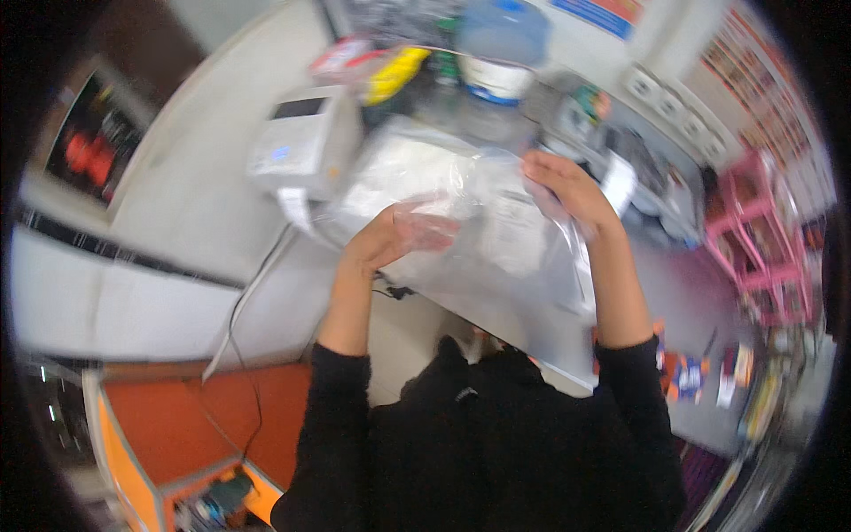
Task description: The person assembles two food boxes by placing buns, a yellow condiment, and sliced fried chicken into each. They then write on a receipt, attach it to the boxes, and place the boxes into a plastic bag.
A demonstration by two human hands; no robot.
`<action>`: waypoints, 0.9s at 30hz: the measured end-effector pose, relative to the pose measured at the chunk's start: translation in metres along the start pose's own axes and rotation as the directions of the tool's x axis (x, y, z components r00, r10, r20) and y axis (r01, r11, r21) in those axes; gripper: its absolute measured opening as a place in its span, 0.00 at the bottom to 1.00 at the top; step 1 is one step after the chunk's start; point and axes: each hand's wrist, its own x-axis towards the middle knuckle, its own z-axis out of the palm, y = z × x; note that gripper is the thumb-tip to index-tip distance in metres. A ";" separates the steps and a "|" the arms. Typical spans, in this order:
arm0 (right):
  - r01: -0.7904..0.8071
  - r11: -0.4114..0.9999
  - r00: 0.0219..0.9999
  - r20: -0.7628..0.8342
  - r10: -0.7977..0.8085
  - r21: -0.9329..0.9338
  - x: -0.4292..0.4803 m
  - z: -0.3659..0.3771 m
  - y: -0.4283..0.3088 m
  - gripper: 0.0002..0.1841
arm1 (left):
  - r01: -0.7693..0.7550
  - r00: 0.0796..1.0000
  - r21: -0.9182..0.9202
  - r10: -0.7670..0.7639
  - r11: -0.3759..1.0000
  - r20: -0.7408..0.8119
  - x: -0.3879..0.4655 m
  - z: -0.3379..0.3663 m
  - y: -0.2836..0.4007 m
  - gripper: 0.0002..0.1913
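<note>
A clear plastic bag (465,193) is spread between my two hands over the grey table. My left hand (415,229) is behind or inside the film at the bag's left part, palm turned inward, its fingers seen through the plastic. My right hand (562,186) pinches the bag's upper right edge between thumb and fingers. A white printed sheet (515,233) shows within or under the bag, left of my right hand; which of the two I cannot tell. The picture is blurred by motion.
A white label printer (309,143) with a paper strip stands at the left. Behind are a yellow packet (397,74), a blue-and-white tub (498,53) and a grey tray (655,173) of items. A pink rack (758,233) stands at the right; a cable (233,312) hangs at the lower left.
</note>
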 end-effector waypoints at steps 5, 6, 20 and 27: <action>-0.151 0.714 0.840 -0.470 -0.272 -0.684 -0.111 -0.059 0.049 0.22 | 0.412 0.872 0.427 -0.214 0.805 -0.440 0.022 0.057 -0.001 0.20; -0.247 0.498 0.919 -0.364 -0.151 -0.831 -0.148 -0.048 0.065 0.27 | 0.491 0.748 0.380 -0.156 0.784 -0.645 0.020 0.067 -0.006 0.17; -0.021 0.905 0.998 -0.067 -0.009 -0.425 -0.274 -0.107 0.106 0.20 | 0.121 0.987 0.797 0.010 0.591 -0.157 0.079 0.278 -0.182 0.14; -0.307 0.870 0.736 -0.676 -0.039 -0.385 -0.323 -0.185 0.099 0.12 | 0.282 0.827 0.184 -0.142 0.942 -0.544 0.068 0.297 -0.177 0.10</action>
